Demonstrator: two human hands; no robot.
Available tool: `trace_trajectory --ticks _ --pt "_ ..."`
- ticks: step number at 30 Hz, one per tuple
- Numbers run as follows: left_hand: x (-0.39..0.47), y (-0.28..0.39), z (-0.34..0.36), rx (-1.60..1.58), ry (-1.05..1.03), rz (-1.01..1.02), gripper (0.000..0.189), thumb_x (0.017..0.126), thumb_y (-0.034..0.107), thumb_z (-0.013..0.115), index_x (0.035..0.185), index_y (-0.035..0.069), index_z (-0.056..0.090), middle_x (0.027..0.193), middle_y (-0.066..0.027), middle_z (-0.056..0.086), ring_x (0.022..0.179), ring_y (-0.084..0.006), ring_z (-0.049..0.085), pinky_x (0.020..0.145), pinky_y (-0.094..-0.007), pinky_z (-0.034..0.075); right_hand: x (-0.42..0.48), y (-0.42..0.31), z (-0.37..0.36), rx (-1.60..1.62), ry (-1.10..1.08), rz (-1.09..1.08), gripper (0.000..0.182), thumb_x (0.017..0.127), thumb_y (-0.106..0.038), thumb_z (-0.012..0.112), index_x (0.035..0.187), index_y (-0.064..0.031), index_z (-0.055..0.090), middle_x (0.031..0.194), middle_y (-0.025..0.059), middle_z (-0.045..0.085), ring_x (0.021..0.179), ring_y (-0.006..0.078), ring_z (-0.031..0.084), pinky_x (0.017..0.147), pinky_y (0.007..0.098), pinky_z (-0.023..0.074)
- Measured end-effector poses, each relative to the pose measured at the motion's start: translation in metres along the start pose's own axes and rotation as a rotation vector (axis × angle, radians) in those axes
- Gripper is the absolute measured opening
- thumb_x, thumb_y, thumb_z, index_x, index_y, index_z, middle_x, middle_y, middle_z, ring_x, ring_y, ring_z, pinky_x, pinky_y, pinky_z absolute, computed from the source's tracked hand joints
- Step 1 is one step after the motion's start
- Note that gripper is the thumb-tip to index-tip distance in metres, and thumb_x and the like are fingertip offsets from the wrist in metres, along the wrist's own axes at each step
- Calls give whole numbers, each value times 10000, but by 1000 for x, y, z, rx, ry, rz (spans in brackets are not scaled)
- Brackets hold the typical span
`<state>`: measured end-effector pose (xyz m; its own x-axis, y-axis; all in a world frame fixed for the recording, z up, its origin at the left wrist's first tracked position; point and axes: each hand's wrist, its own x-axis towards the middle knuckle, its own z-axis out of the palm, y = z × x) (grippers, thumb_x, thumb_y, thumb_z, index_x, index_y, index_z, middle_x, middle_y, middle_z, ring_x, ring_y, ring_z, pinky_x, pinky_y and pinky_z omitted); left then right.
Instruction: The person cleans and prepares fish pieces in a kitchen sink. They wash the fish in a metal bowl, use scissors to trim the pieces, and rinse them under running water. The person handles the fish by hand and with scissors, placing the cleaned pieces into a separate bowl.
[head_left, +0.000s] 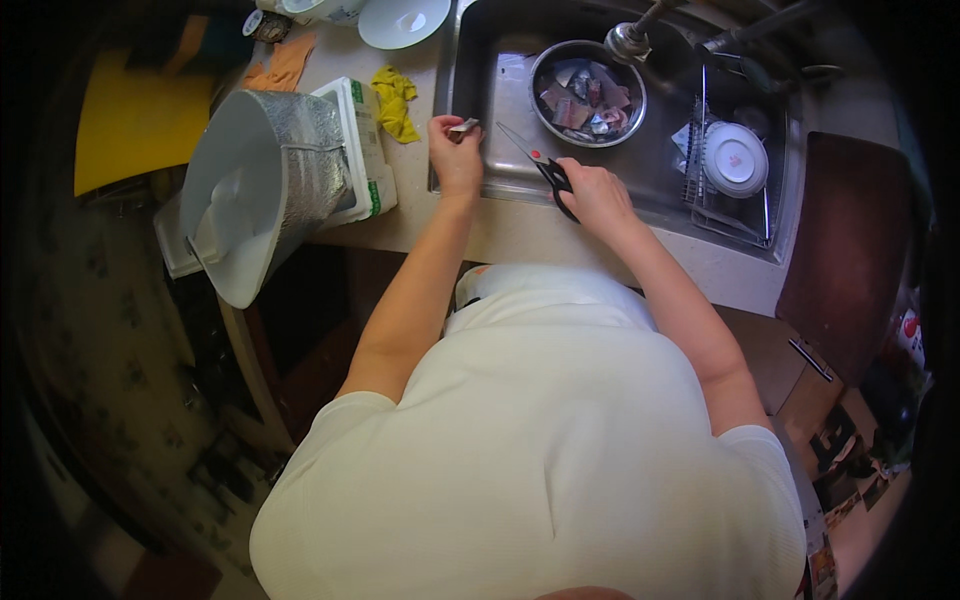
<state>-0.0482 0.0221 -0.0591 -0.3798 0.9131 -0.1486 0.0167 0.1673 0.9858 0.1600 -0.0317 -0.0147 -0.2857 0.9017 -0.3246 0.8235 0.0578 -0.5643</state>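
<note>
Over the left rim of the stainless steel sink (510, 161), my left hand (456, 161) pinches a small silvery piece (465, 126), perhaps fish skin. My right hand (600, 196) grips the black handles of a pair of kitchen scissors (553, 174). Their blades point up and left towards my left hand, apart from the piece. Beyond them in the sink sits a round metal bowl (536, 112) holding several cut pieces of fish (574, 112) with silvery skin and pinkish flesh.
A faucet (628, 43) hangs over the bowl's far side. A wire dish rack (697, 172) with a white bowl (735, 159) stands at the sink's right. Left on the counter are a foil-lined bag (311, 150), a white foam box (367, 150), a yellow cloth (395, 105) and a white dish (405, 21).
</note>
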Motion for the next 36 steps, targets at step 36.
trace_trajectory --ticks 36 --pt "113 -133 117 29 -244 -617 204 936 84 485 1093 24 601 992 -85 649 850 -197 620 751 -321 494 -87 141 7 -314 423 89 522 787 -228 677 1277 -93 557 906 76 549 848 269 539 711 406 427"
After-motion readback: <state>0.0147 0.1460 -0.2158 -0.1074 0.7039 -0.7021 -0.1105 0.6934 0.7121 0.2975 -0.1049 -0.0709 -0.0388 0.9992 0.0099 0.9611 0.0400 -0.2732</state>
